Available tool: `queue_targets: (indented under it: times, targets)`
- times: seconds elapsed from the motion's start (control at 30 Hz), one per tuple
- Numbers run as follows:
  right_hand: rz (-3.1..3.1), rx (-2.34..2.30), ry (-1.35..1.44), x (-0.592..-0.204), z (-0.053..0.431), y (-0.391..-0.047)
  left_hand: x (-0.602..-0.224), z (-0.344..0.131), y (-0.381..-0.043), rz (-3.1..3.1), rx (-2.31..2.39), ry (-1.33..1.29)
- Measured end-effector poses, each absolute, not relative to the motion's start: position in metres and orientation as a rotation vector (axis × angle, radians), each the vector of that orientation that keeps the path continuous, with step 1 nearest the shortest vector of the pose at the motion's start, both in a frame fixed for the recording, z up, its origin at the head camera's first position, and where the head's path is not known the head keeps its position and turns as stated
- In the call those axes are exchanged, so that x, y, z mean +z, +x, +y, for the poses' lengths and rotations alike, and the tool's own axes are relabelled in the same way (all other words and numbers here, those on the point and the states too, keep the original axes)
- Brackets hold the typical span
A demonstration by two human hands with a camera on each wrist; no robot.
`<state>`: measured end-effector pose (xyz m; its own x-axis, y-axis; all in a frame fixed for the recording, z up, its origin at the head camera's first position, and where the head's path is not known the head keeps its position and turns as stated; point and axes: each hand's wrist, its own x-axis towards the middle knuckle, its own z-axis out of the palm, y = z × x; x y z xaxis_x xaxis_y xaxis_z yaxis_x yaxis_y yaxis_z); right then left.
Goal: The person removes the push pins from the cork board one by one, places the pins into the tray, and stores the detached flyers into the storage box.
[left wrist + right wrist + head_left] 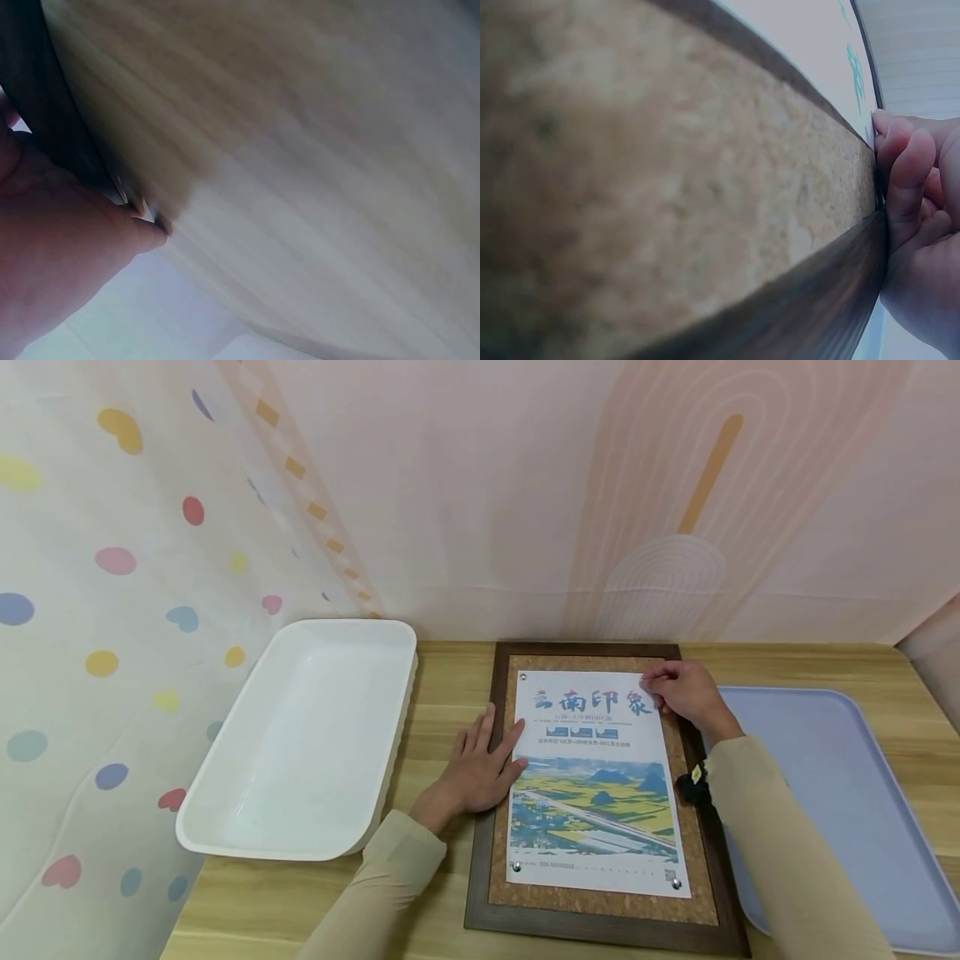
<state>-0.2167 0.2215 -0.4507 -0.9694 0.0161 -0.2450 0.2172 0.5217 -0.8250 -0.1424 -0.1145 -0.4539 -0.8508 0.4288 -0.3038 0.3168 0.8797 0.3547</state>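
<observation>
A printed poster (592, 810) with coloured lettering and a landscape lies on a cork board (600, 906) in a dark wooden frame (480, 860). Silver pins sit at its top left (523, 677), bottom left (516, 867) and bottom right (677, 884) corners. My left hand (480, 764) spreads flat over the frame's left side, fingertips on the poster's edge. At the poster's top right corner my right hand (686, 693) has thumb and fingers drawn together in a pinch. Those bent fingers (911, 165) hide the corner, and I cannot tell what is between them.
A white plastic basin (300, 752) stands left of the board on the wood-grain table (438, 693). To the right lies a light blue tray (832, 810), partly under my right forearm. A patterned curtain (480, 502) hangs behind the table.
</observation>
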Motion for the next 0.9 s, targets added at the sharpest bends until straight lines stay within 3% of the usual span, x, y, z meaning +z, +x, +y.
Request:
queue_targets:
  times: [0.9]
  targets:
    - [2.561, -1.429, 0.22, -0.4519, 0.2194, -0.2157, -0.454, -0.1162, -0.1405, 2.678, 0.393, 0.554]
